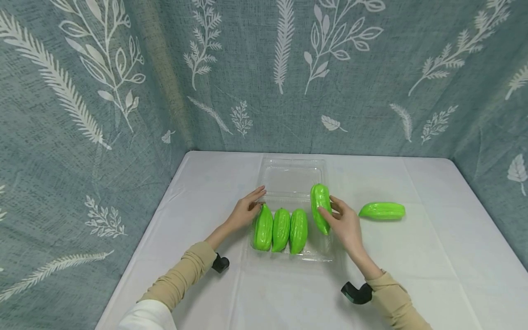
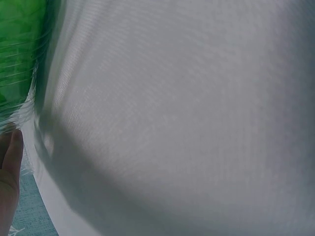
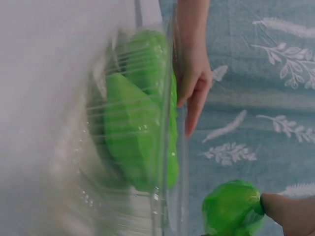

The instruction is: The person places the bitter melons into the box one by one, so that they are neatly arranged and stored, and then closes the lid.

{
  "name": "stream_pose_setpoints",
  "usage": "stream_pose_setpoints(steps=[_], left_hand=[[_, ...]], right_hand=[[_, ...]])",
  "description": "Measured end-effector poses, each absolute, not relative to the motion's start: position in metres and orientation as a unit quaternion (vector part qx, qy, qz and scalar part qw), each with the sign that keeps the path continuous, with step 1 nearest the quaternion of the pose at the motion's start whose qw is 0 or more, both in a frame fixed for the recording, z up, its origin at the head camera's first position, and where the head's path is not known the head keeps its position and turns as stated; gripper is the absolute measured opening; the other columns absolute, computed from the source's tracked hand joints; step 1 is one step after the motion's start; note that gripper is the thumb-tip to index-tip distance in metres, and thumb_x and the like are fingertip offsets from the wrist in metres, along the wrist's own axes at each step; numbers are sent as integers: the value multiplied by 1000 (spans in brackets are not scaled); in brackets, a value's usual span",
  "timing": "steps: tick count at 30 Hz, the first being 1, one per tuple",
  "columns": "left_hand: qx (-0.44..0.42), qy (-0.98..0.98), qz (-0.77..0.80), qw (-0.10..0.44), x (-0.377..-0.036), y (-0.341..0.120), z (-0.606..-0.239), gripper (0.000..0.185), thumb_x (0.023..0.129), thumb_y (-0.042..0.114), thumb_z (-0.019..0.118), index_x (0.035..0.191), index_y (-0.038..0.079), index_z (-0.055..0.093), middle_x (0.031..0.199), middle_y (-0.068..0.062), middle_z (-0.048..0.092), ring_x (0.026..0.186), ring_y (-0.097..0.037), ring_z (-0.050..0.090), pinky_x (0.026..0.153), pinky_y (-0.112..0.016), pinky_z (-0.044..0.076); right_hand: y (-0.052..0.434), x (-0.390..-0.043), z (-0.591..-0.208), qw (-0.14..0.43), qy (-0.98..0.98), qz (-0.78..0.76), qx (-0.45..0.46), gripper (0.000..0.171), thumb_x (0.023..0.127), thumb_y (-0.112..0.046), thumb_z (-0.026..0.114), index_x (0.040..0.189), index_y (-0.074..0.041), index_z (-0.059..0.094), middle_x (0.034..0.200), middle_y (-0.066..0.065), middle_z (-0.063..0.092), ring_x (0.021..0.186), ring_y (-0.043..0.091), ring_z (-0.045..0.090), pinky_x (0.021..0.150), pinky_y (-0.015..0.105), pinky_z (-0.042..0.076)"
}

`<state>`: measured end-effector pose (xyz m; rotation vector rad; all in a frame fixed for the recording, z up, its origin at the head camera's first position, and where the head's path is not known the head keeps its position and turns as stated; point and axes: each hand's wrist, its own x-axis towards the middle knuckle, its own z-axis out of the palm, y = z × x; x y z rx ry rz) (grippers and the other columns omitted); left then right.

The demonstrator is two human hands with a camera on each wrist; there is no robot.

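Note:
A clear plastic clamshell box (image 1: pixel 317 250) lies with its lid (image 1: pixel 293 176) folded back. Three bright green, ridged bitter melons (image 1: pixel 281 229) stand side by side in its left and middle part. Over the box's right part, my right hand (image 1: pixel 345 224) pinches another bitter melon (image 1: pixel 320 201) between thumb and fingers, tilted, its tip downward; the right wrist view also catches this held melon (image 3: pixel 231 209). My left hand (image 1: pixel 243 211) rests at the box's left rim near the hinge, fingers extended. The left wrist view shows only part of that hand (image 2: pixel 10 169).
One more bitter melon (image 1: pixel 382 211) lies sideways on the white tablecloth (image 1: pixel 433 256), right of my right hand. A blue-green curtain with white leaf prints (image 1: pixel 255 91) hangs behind and beside the table. Each wrist bears a black camera mount (image 1: pixel 356 293).

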<state>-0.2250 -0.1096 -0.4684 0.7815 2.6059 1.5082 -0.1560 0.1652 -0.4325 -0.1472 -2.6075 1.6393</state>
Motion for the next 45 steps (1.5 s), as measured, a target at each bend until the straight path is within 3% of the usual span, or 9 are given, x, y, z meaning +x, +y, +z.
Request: stream_pose_setpoints(steps=[11,18,26,29,33,36,39,45], left_hand=[[253,840,480,22,-217,-109,-452,44,91,-11,45,135,-14,41,149,-28,31,117,-45,54,100,-48,47],[255,837,484,20,-218,-109,-453,44,91,-12,45,134,-14,41,148,-29,32,115,-46,55,99,-47,49],[252,841,478,22,-217,-109,-452,44,92,-11,45,135,-13,41,149,-28,32,117,-44,55,100,-47,49],[250,842,477,24,-217,-109,-452,44,92,-11,45,135,-13,41,148,-29,31,117,-45,55,100,-47,48],[249,843,476,26,-217,-109,-452,44,92,-10,45,135,-13,41,148,-30,31,118,-44,54,101,-47,47],[248,843,477,26,-217,-109,-452,44,92,-10,45,135,-13,41,148,-29,31,117,-44,55,101,-47,47],[248,843,477,24,-217,-108,-451,44,92,-10,45,135,-13,41,148,-29,31,117,-44,55,101,-48,47],[247,845,474,18,-216,-108,-452,43,92,-10,45,135,-13,42,148,-30,32,119,-45,53,102,-49,46]], right_hand=[[156,-148,-444,59,-862,503,-31,57,90,-27,64,135,4,47,135,23,53,103,40,65,74,37,61],[150,-145,-451,91,-876,473,-18,55,88,-25,67,130,7,51,122,30,59,92,40,68,62,33,62],[144,-142,-453,138,-909,394,5,50,85,-27,70,120,8,59,121,28,61,94,38,68,77,43,60],[141,-142,-455,148,-919,365,3,50,85,-29,70,118,7,61,118,28,62,77,30,69,67,36,60],[138,-141,-456,157,-928,337,3,49,84,-31,70,115,7,63,115,28,63,56,18,60,49,25,52],[137,-139,-456,170,-932,321,5,48,83,-30,71,113,7,64,113,27,65,59,23,64,51,30,57],[135,-139,-457,180,-932,315,6,46,83,-29,72,111,7,65,111,27,66,72,30,69,64,38,61],[134,-137,-459,179,-933,312,14,46,81,-26,74,110,9,64,110,27,65,91,39,68,79,47,59]])
